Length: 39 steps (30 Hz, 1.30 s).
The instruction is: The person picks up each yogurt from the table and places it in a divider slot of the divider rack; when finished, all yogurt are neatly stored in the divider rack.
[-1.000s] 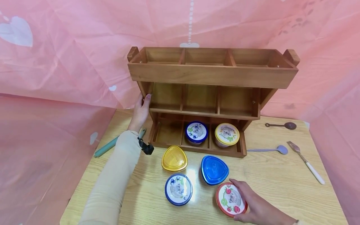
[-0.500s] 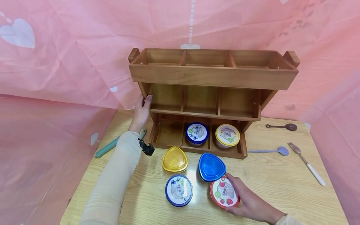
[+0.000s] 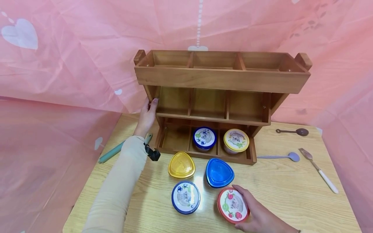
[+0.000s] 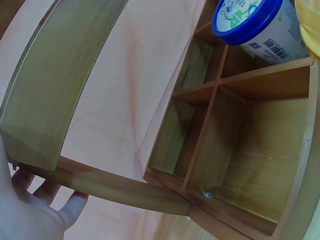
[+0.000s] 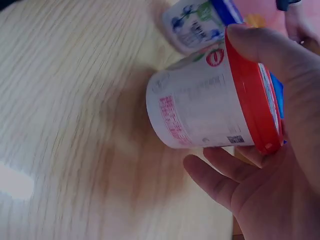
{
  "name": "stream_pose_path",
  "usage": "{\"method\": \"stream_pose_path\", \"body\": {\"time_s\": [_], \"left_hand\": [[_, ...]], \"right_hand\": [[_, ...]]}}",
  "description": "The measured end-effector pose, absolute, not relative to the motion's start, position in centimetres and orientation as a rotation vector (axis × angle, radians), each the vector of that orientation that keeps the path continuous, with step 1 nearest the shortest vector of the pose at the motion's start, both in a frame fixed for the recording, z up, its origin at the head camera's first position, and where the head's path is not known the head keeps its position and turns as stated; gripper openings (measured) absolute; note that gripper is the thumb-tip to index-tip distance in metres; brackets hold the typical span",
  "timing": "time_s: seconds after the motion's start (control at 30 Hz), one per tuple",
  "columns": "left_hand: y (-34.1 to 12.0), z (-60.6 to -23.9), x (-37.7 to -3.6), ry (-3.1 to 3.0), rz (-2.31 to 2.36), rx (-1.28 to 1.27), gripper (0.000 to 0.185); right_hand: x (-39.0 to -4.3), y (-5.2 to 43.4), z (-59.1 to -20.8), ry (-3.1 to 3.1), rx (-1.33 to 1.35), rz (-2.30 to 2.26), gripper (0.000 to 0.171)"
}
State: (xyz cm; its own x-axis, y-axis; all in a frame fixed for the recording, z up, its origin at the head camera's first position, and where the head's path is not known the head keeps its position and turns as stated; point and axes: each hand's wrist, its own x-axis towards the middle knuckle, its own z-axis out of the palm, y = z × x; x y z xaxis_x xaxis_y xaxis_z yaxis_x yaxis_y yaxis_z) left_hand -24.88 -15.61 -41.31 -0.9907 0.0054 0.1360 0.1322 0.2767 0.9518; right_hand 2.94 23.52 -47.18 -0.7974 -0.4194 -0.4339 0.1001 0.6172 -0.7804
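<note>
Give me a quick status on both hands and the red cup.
Left hand holds the rack side. Right hand grips red-lidded cup, lifted off table. Blue triangular lid sits close ahead.

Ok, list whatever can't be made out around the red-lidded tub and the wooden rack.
- Red-lidded tub: its right side is hidden by the right hand in the head view; whether it rests on the table is unclear.
- Its label print: too small and blurred in the right wrist view.
- Left hand on the wooden rack: fingers mostly behind the side post.
- Right forearm: cut off by the bottom edge, head view.
</note>
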Motion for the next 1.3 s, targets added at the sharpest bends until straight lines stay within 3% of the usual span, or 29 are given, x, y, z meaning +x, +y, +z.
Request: {"method": "stream_pose_path", "body": {"time_s": [0.27,0.57,0.8,1.3], "left_hand": [[-15.6,-41.4,-24.8,-2.446,-1.845,-0.114,0.057],[-15.6,-41.3,-24.8,-2.424,-1.824,-0.13,0.055],[-15.4,-39.9,-24.2,-2.418,-1.884,-0.116,0.05],[-15.5,-41.4,-24.9,-2.425,-1.817,-0.114,0.054]], "right_hand": [[3.6,23.0,-44.2,2.268,-0.296,-1.149,0.099],[2.7,21.7,-40.4,2.567,-0.546,-1.134,0.105],[-0.7,20.8,-38.9,2.684,-0.771,-1.203,0.11],[-8.7,17.3,-38.3,2.567,-0.645,-1.276,0.107]]}}
